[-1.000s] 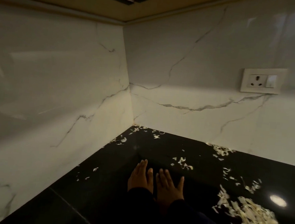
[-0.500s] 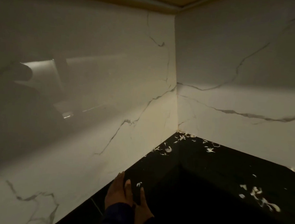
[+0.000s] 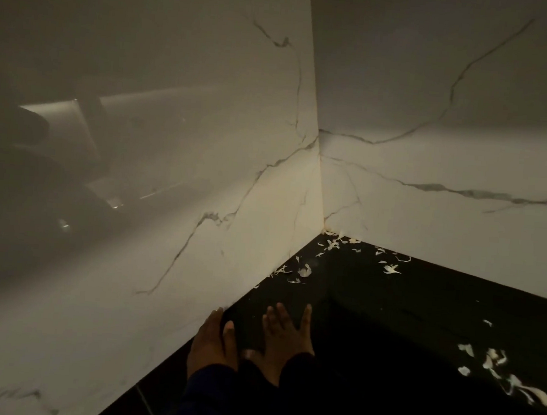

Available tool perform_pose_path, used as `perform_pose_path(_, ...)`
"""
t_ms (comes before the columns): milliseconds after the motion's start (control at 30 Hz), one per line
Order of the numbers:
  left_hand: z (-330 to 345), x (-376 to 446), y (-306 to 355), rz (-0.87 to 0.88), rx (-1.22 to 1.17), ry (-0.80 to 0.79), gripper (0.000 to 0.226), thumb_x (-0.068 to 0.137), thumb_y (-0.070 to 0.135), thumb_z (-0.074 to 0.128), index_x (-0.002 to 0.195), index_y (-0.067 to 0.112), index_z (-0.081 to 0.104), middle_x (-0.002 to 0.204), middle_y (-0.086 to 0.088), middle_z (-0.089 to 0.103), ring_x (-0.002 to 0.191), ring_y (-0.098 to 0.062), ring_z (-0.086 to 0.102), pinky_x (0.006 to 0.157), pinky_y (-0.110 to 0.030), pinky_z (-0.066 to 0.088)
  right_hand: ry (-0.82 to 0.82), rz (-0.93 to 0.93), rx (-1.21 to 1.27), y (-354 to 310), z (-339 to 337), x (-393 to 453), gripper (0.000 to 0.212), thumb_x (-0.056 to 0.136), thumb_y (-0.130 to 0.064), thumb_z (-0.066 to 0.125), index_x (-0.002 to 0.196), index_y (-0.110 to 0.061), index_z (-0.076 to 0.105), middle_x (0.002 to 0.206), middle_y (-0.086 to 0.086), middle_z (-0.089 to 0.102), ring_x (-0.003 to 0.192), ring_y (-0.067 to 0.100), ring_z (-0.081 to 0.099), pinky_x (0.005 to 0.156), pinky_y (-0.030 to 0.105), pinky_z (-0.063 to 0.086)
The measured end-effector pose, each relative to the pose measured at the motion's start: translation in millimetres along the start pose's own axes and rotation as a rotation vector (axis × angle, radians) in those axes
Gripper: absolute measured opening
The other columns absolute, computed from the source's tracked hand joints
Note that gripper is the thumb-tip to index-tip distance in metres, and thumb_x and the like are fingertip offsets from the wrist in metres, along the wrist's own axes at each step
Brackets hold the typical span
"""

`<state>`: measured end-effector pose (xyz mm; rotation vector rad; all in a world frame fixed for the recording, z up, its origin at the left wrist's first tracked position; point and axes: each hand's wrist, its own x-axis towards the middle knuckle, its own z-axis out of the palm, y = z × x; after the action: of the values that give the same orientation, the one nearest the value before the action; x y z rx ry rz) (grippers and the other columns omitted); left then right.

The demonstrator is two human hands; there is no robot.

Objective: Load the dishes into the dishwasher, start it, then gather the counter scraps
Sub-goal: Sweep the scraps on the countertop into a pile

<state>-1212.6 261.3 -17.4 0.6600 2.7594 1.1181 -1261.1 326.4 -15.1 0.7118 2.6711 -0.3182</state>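
Pale vegetable scraps lie scattered on the black counter point(image 3: 420, 317). One scatter of scraps point(image 3: 328, 244) sits in the far corner where the two marble walls meet, and a small bit point(image 3: 304, 271) lies along the left wall. A larger scatter point(image 3: 507, 379) lies at the right. My left hand point(image 3: 214, 343) lies flat on the counter against the foot of the left wall, fingers straight. My right hand point(image 3: 283, 336) lies flat beside it, fingers spread and pointing toward the corner. Neither hand holds anything. Dark sleeves cover both wrists.
White marble walls with grey veins point(image 3: 200, 201) close the counter on the left and at the back point(image 3: 447, 188). The left wall is glossy and shows dim reflections. The lower part of the counter is in deep shadow.
Both hands have slid left from the middle of the counter to the foot of the left wall. The view has turned left, so the wall socket and the big scrap heap are out of sight.
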Motion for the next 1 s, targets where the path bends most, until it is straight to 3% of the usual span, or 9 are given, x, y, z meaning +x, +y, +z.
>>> perform_pose_path(33,5.0,-0.8,5.6,0.001,0.01,-0.02,0.045,0.097,0.028,0.037,0.14,0.016,0.035,0.146,-0.006,0.037,0.136,-0.021,0.034,0.112,-0.034,0.026,0.054,0.003,-0.122,68.6,23.0,-29.5,0.088,0.085,-0.075,0.009,0.149,-0.016,-0.003,0.157,0.006,-0.011,0.143,0.023,-0.018,0.096,0.068,-0.024)
perform_pose_path(67,11.4,-2.0,10.5,0.021,0.018,-0.045,0.045,0.097,0.028,0.037,0.14,0.017,0.034,0.146,-0.005,0.037,0.136,-0.021,0.032,0.112,-0.034,0.026,0.11,0.11,-0.059,115.8,46.9,-53.0,0.089,0.084,-0.075,0.009,0.149,-0.016,-0.004,0.157,0.006,-0.012,0.143,0.023,-0.019,0.097,0.068,-0.023)
perform_pose_path(133,24.3,-6.5,22.7,0.062,0.032,-0.094,0.045,0.097,0.028,0.037,0.14,0.017,0.034,0.146,-0.004,0.036,0.137,-0.02,0.032,0.112,-0.034,0.026,0.128,0.256,-0.033,159.2,54.6,-61.3,0.09,0.084,-0.076,0.01,0.149,-0.015,-0.003,0.157,0.005,-0.013,0.143,0.022,-0.019,0.098,0.068,-0.022)
perform_pose_path(333,65.8,-37.8,77.2,0.192,0.098,-0.324,0.046,0.097,0.03,0.034,0.142,0.018,0.027,0.15,-0.001,0.029,0.139,-0.017,0.026,0.114,-0.033,0.024,0.149,0.417,0.037,248.5,64.5,-113.3,0.093,0.083,-0.077,0.01,0.149,-0.013,-0.003,0.157,0.006,-0.011,0.144,0.022,-0.016,0.099,0.068,-0.021)
perform_pose_path(600,114.5,-123.3,163.0,0.317,0.084,-0.489,0.046,0.099,0.034,0.027,0.143,0.024,0.021,0.153,0.003,0.022,0.141,-0.014,0.019,0.115,-0.032,0.019,0.151,0.69,0.136,316.0,89.3,-212.6,0.094,0.083,-0.077,0.012,0.149,-0.012,-0.003,0.157,0.008,-0.012,0.144,0.024,-0.016,0.104,0.067,-0.015)
perform_pose_path(900,131.7,-201.1,188.4,0.433,0.087,-0.541,0.045,0.099,0.034,0.027,0.143,0.026,0.022,0.152,0.005,0.023,0.14,-0.012,0.02,0.114,-0.028,0.02,0.121,0.893,0.225,332.3,124.4,-307.8,0.095,0.083,-0.076,0.009,0.149,-0.01,-0.007,0.156,0.011,-0.014,0.144,0.026,-0.018,0.099,0.066,-0.02)
perform_pose_path(1000,125.9,-219.9,191.8,0.434,0.083,-0.54,0.044,0.099,0.035,0.027,0.142,0.026,0.023,0.152,0.006,0.024,0.14,-0.012,0.021,0.114,-0.028,0.021,0.072,0.949,0.249,334.5,130.2,-333.3,0.098,0.082,-0.078,0.01,0.148,-0.009,-0.006,0.156,0.014,-0.016,0.143,0.03,-0.018,0.104,0.068,-0.011)
